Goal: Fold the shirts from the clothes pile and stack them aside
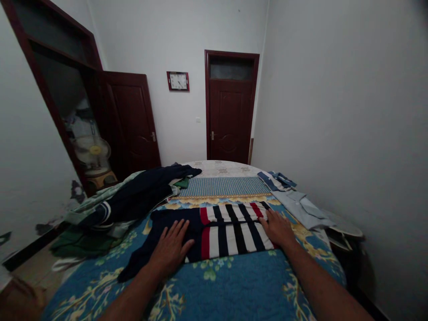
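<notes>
A navy garment with red, white and black stripes (229,238) lies folded lengthwise across the cloth in front of me, its stripes to the right. A dark sleeve-like end reaches toward the lower left. My left hand (174,243) rests flat on the navy part, fingers spread. At the striped right end, my right hand (277,228) lies palm down with its fingers stretched out over the fabric. Neither hand appears to grip the cloth.
A blue floral cloth (234,285) covers the round table. Dark and green clothes (133,200) are heaped at the left. Folded grey clothing (301,207) and a blue-and-white garment (277,180) lie at the right edge, near the wall. An electric fan (92,151) stands beyond the left doorway.
</notes>
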`<state>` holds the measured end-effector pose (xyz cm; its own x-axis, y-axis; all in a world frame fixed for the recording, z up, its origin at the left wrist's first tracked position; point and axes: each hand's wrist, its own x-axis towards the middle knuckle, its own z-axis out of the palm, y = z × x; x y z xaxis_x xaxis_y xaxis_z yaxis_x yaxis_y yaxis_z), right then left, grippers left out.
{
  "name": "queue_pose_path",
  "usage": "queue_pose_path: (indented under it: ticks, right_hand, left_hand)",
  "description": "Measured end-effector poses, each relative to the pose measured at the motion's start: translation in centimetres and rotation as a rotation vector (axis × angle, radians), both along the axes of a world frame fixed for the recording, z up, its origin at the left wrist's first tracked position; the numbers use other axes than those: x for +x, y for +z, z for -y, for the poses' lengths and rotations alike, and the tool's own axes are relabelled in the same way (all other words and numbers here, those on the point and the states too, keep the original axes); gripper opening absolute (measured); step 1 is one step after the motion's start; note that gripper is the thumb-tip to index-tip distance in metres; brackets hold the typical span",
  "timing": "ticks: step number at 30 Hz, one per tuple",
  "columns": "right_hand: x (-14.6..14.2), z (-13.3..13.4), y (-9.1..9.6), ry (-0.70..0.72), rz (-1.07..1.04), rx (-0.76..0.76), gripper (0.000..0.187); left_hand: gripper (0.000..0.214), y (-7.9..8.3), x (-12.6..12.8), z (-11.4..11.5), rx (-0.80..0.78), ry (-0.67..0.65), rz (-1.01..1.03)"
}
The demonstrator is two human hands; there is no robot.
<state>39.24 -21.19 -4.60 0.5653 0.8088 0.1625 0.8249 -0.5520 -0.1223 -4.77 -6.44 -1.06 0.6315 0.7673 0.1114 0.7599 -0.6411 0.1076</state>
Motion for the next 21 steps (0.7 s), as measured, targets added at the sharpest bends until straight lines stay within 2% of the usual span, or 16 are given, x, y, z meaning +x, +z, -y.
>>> queue_pose_path:
  ticks: [6, 9, 11, 13, 17, 21]
  right_hand:
    - [-0.4, 0.8, 1.4, -0.021, 0.029, 0.098, 0.056]
    - [-0.6, 1.1, 2.3, -0.095, 0.036, 0.134, 0.050]
    - [-0.8, 1.2, 2.7, -0.147, 0.041, 0.148, 0.046]
    - [-0.9, 1.2, 3.1, -0.190, 0.047, 0.153, 0.044]
    - [-1.0, 1.2, 3.7, -0.280, 0.037, 0.147, 0.046]
    - [-0.2, 1.1, 4.1, -0.354, -0.095, 0.101, 0.051]
  left_hand:
    - [0.075, -0.9, -5.4, -4.3, 0.082, 0.331, -0.014]
    - [0.068, -0.5, -6.7, -5.4, 0.136, 0.407, -0.002]
    - [0.063, 0.2, -6.7, -5.7, 0.221, 0.396, 0.023]
    - [0.062, 1.2, -5.7, -5.7, 0.259, 0.315, 0.056]
    - [0.063, 2.4, -0.9, -4.8, 0.138, 0.112, 0.074]
    - [0.065, 1.4, 4.2, -2.8, 0.028, 0.006, 0.085]
